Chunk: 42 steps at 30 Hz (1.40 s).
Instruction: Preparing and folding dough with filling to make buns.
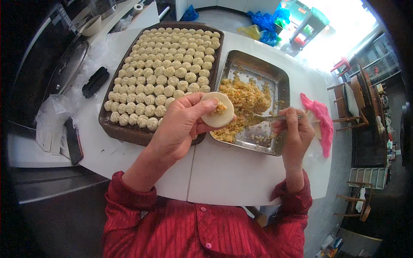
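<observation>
My left hand (183,120) holds a round dough wrapper (224,117), its thumb pressed near a small dab of filling on the dough. In my right hand (296,131) is the handle of a metal spoon (275,118), whose far end reaches into the orange-yellow chopped filling (246,99). That filling lies heaped in a rectangular metal pan (282,88), mostly along its left side. To the left, partly behind my left hand, rows of pleated dumplings (159,71) cover a large dark tray (124,133).
Everything stands on a white table (232,180). A pink cloth (320,120) lies at its right edge. On the left are a black case-like object (95,82) and crumpled clear plastic (56,116). Wooden chairs (350,101) stand beyond the right side, blue bags (264,23) on the floor behind.
</observation>
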{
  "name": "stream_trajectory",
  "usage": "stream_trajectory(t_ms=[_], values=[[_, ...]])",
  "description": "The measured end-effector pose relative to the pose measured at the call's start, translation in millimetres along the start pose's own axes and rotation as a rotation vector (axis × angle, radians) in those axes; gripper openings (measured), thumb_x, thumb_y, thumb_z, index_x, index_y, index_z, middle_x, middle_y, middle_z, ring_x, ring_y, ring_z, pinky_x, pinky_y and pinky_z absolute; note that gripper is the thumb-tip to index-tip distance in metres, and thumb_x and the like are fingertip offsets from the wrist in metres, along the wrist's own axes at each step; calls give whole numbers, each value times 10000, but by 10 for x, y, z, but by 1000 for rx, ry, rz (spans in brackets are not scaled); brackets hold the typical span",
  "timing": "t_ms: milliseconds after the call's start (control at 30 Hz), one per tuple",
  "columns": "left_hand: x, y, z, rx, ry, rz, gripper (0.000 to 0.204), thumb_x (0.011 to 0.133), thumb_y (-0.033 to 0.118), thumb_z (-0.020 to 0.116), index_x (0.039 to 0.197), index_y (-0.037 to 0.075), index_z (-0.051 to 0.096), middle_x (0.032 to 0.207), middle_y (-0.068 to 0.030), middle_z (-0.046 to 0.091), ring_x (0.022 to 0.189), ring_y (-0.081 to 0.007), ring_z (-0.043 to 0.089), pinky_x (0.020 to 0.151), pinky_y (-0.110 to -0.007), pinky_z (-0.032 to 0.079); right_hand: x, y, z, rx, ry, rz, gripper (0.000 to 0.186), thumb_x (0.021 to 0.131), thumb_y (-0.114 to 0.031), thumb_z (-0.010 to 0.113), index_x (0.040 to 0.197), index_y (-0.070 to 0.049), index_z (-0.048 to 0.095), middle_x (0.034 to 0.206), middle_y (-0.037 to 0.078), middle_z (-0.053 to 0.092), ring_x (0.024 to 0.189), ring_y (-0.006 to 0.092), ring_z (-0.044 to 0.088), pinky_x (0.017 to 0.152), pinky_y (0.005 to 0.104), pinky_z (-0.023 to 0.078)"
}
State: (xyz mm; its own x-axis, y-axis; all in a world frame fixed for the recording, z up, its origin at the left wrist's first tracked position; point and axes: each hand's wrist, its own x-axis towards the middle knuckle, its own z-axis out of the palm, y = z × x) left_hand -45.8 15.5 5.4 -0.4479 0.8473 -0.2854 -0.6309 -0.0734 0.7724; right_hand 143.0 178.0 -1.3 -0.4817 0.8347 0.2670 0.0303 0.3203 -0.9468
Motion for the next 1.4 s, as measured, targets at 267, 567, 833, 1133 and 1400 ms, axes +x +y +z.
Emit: stream_trajectory(t_ms=[267, 567, 833, 1133, 1400], values=[[-13, -20, 13, 14, -42, -40, 299, 997, 150, 512, 1167, -88, 576, 1119, -186, 668, 1020, -308, 693, 921, -393, 581, 12, -145, -56, 215, 73, -8, 288, 1041, -218, 496, 926, 0, 645, 718, 90, 660, 604, 114, 631, 568, 238, 498], [-6, -17, -12, -56, -44, 2, 307, 992, 134, 494, 1189, -89, 565, 1136, -196, 661, 1035, -321, 688, 910, -396, 582, -41, -69, -42, -372, 13, -372, 167, 1014, -106, 546, 925, 17, 616, 713, 57, 639, 606, 101, 601, 567, 241, 472], [-10, -7, -3, -54, -38, -2, 320, 992, 136, 493, 1194, -104, 555, 1147, -203, 657, 1048, -338, 684, 912, -395, 583, -35, -48, 11, -31, 0, -95, 216, 1030, -163, 530, 941, 6, 632, 732, 51, 648, 621, 99, 617, 573, 234, 482], [-18, -24, -10, -43, -60, -10, 291, 985, 130, 507, 1171, -85, 571, 1135, -183, 661, 1033, -283, 687, 921, -396, 579, -81, -191, -31, 180, 90, -157, 247, 1040, -186, 502, 968, 24, 612, 754, 95, 646, 620, 149, 622, 605, 267, 504], [-45, -22, 3, -47, -105, -69, 261, 978, 118, 521, 1152, -63, 589, 1107, -138, 673, 1027, -227, 683, 912, -385, 581, -257, -275, 21, -356, -437, -1049, 305, 875, -212, 726, 1086, -16, 627, 922, 142, 649, 795, 298, 656, 659, 376, 576]])
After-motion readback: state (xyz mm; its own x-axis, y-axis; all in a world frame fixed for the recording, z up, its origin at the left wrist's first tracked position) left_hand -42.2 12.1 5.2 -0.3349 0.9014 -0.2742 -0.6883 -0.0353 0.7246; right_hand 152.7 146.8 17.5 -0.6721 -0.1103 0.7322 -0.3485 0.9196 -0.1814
